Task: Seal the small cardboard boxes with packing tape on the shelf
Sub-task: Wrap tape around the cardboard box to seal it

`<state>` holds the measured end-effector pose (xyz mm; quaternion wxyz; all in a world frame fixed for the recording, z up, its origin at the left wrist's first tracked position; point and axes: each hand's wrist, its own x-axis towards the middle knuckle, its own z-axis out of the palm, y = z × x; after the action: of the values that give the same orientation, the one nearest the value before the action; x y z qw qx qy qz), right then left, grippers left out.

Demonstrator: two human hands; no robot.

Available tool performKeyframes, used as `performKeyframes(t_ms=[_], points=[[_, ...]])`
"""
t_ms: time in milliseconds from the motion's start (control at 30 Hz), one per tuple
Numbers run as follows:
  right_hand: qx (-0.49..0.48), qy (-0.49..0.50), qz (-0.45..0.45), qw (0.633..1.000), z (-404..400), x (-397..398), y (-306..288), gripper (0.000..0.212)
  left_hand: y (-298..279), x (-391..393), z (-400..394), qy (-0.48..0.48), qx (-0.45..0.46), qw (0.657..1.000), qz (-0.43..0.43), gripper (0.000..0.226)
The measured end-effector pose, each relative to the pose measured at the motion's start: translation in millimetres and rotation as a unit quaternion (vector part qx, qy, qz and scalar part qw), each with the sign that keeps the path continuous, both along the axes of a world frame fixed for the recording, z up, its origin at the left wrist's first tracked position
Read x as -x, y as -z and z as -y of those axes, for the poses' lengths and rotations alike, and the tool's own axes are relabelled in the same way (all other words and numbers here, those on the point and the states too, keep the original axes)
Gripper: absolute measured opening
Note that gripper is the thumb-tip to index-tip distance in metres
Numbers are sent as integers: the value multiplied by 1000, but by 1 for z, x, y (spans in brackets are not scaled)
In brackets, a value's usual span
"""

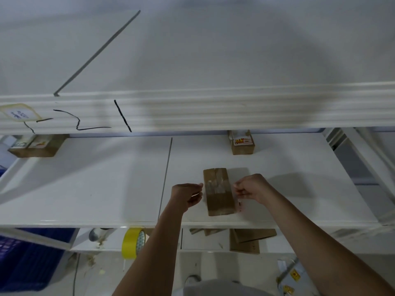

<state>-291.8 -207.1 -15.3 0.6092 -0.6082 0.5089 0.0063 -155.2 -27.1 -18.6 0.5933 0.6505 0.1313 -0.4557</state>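
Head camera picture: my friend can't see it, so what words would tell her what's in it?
Two hands hold a strip of clear tape across a small cardboard box on a white shelf, the left hand at one end and the right hand at the other. A yellow tape roll sits below.

Nothing legible: blurred blue marks on label (18,113) at upper shelf edge, red-and-yellow print on far box (242,142), yellow stickers (294,274) on floor item, all unreadable.

Brown cardboard box (218,191) lies flat on white shelf (85,189), clear tape (215,186) across top
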Motion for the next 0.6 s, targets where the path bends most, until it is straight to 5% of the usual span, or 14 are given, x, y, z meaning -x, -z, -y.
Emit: performKeyframes(t_ms=[600], points=[[-8, 23, -33, 999, -5, -5, 19, 8, 21, 7, 9, -28, -20, 999, -20, 18]])
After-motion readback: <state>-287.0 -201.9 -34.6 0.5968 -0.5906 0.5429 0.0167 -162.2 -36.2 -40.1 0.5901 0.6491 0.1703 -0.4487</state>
